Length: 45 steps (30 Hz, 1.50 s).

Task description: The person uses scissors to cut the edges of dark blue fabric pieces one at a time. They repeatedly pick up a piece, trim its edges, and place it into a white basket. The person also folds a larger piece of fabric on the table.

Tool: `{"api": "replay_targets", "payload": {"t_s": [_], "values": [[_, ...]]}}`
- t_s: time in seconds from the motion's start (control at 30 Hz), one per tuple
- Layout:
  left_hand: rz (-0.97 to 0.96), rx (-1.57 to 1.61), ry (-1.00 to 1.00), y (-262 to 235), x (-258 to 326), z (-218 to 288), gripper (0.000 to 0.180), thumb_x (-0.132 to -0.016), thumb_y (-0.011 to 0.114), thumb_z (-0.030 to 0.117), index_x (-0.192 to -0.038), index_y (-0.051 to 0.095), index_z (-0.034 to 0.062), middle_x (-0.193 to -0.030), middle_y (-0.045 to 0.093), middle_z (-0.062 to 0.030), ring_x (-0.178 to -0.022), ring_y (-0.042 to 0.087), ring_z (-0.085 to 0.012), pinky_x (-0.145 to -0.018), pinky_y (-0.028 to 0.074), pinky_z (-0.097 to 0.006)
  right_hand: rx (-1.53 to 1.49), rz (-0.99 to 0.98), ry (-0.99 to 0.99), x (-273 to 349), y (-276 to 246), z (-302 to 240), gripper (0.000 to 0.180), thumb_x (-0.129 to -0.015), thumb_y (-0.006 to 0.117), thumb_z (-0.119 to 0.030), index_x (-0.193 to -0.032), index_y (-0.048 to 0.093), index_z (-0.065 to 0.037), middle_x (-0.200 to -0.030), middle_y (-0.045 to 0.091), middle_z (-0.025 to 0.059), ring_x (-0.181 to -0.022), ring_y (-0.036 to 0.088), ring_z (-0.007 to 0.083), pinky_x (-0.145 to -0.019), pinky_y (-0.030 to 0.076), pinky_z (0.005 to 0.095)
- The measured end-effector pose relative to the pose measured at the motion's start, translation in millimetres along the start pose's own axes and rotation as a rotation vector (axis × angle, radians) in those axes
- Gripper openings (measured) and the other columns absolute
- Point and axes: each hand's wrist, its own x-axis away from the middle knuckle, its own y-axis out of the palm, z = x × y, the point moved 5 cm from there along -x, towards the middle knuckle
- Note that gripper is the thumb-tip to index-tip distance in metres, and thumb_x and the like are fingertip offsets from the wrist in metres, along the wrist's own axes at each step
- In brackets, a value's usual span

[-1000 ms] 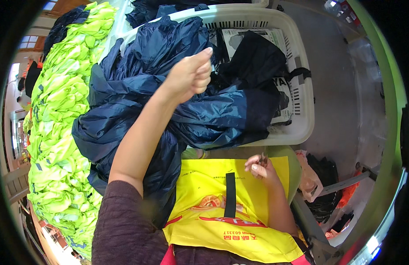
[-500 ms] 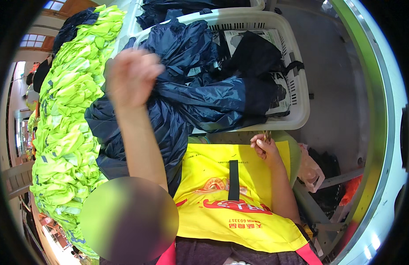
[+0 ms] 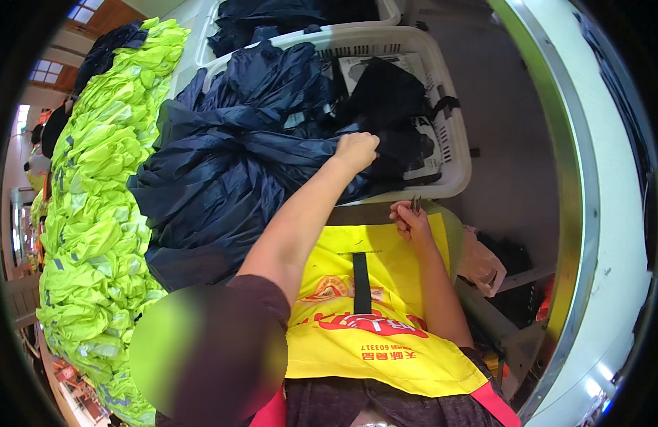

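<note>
My left hand (image 3: 357, 151) is closed on a stretch of dark navy garment (image 3: 236, 153), shiny and thin like a raincoat. The garment lies in heavy folds over the near side of a white plastic basket (image 3: 453, 181) and spills out to the left. My right hand (image 3: 410, 220) stays just below the basket's near edge, its fingers curled around small metal thread snips (image 3: 416, 203) whose two points stick up. A yellow apron (image 3: 400, 270) with a black strap covers my lap under that hand.
A tall heap of bright lime-yellow garments (image 3: 94, 213) stands along the left. Behind, a second white basket (image 3: 343, 28) holds more dark cloth. Printed packs and black fabric (image 3: 386, 89) lie in the nearer basket. A pale plastic bag (image 3: 483, 262) hangs at the right, beside a curved metal-edged table (image 3: 556, 142).
My left hand has come down from above the cloth at left, moved right, and gripped the navy garment. My right hand keeps its place with the thread snips; the view has shifted slightly.
</note>
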Motion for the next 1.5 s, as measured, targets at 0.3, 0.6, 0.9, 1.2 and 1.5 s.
{"api": "replay_targets", "payload": {"t_s": [0.3, 0.6, 0.9, 1.2, 1.5], "values": [[0.449, 0.608, 0.236, -149.5, 115.2, 13.8, 0.02, -0.079, 0.057, 0.003, -0.099, 0.059, -0.0015, -0.077, 0.055, -0.0139, -0.07, 0.056, -0.0268, -0.064, 0.043, -0.028, -0.836, -0.329, -0.05, -12.6, -6.7, -22.4, 0.042, -0.088, 0.048, -0.045, -0.104, 0.06, -0.008, -0.101, 0.063, 0.0098, -0.056, 0.05, 0.0085, -0.045, 0.04, 0.0201], [-0.02, 0.316, -0.123, -37.7, 186.0, 2.4, 0.03, -0.078, 0.055, 0.011, -0.107, 0.058, 0.0022, -0.091, 0.058, -0.0183, -0.095, 0.052, -0.0354, -0.085, 0.042, -0.038, -0.748, -0.318, -0.314, 44.7, 62.6, -112.6, 0.045, -0.087, 0.048, -0.047, -0.104, 0.061, -0.008, -0.102, 0.063, 0.0106, -0.069, 0.053, 0.0131, -0.059, 0.041, 0.0262], [0.235, 0.438, 0.225, -153.2, 208.2, 116.7, 0.076, -0.067, 0.074, 0.021, -0.131, 0.036, 0.0074, -0.135, 0.035, -0.0165, -0.126, 0.033, -0.0314, -0.103, 0.029, -0.038, -0.774, -0.331, -0.191, 106.9, 95.6, -84.0, 0.048, -0.086, 0.048, -0.05, -0.105, 0.062, -0.008, -0.103, 0.063, 0.0115, -0.081, 0.057, 0.0176, -0.073, 0.043, 0.0324], [0.286, 0.688, 0.165, -170.7, 226.1, 132.2, 0.027, -0.069, 0.064, -0.004, -0.095, 0.061, 0.0014, -0.081, 0.056, -0.0112, -0.072, 0.056, -0.0225, -0.065, 0.046, -0.026, -0.728, -0.312, -0.029, 143.8, 107.5, -94.5, 0.051, -0.084, 0.048, -0.052, -0.105, 0.062, -0.008, -0.104, 0.062, 0.0123, -0.094, 0.06, 0.0222, -0.087, 0.045, 0.0385], [0.64, 0.412, 0.682, -187.4, 292.4, 122.9, 0.021, -0.057, 0.068, 0.0, -0.075, 0.066, 0.0099, -0.065, 0.044, -0.0044, -0.062, 0.051, -0.0195, -0.05, 0.04, -0.026, -0.126, 0.273, -0.377, 169.9, 89.6, -122.1, 0.02, -0.076, 0.068, -0.018, -0.086, 0.059, -0.003, -0.07, 0.059, 0.0033, -0.06, 0.057, 0.0125, -0.058, 0.048, 0.0245]]}}
